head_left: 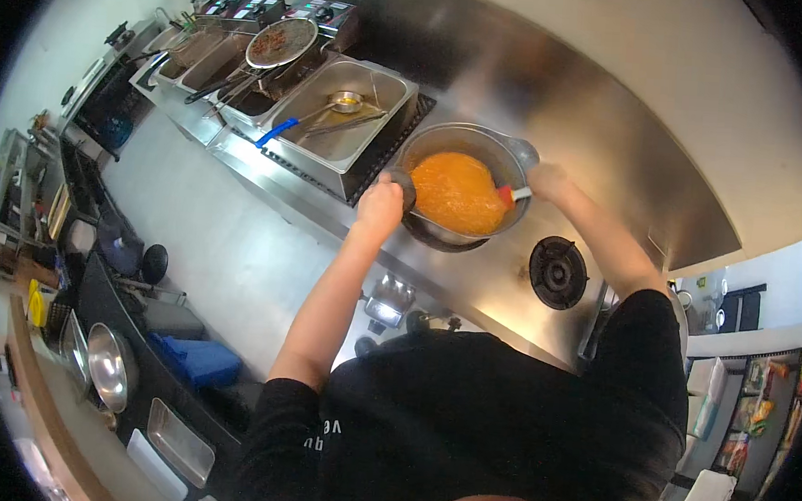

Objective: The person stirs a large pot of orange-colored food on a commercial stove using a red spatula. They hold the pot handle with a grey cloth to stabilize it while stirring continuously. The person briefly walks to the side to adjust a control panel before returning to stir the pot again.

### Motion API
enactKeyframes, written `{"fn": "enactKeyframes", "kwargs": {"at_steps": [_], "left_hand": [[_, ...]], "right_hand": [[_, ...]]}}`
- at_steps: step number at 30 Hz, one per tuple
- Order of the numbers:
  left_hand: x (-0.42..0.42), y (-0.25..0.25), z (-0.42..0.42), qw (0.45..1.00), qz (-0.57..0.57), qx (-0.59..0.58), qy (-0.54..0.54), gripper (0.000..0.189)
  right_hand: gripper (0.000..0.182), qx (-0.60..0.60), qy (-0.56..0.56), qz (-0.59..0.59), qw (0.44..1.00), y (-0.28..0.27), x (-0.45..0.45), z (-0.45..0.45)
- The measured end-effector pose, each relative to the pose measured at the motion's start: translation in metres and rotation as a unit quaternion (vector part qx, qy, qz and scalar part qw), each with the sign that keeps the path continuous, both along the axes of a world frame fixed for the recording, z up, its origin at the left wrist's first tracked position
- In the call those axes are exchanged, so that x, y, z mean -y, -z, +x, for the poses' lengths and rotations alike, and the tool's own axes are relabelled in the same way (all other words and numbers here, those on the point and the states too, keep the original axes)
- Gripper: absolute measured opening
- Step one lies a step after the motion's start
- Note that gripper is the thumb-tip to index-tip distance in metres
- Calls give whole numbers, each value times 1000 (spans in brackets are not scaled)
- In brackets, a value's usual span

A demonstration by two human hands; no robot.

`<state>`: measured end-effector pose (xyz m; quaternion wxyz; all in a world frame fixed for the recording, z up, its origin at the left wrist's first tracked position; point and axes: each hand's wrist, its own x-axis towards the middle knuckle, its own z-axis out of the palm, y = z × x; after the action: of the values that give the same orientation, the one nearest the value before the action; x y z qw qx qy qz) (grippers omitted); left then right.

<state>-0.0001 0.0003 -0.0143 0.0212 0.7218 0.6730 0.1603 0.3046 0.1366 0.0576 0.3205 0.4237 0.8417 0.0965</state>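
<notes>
A large metal pot (477,132) holding thick orange sauce (456,188) stands on the steel cooktop. At the pot's near left side, my left hand (381,204) grips its dark handle (403,185). Across the pot, my right hand (548,182) is closed on a spatula (511,195) whose handle is mostly hidden by the hand; its red and white part shows at the sauce's right edge, inside the rim. Another flat handle (521,151) juts from the pot's far right side, just beyond my right hand.
Left of the pot, a deep steel pan (391,78) holds a blue-handled ladle (281,131) and tongs. Beyond it are fryers with a round mesh strainer (283,42) on top. A bare burner (558,272) lies to the pot's right. A steel backsplash (588,124) rises behind.
</notes>
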Motion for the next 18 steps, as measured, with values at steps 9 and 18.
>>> {"fn": "enactKeyframes", "kwargs": {"at_steps": [9,18], "left_hand": [[-3,-10,-4,999,-28,2,22,15],[-3,-4,-5,999,-30,9,21,14]], "right_hand": [[20,-127,49,-56,989,-78,66,-61],[21,-205,60,-67,975,1,92,-60]]}}
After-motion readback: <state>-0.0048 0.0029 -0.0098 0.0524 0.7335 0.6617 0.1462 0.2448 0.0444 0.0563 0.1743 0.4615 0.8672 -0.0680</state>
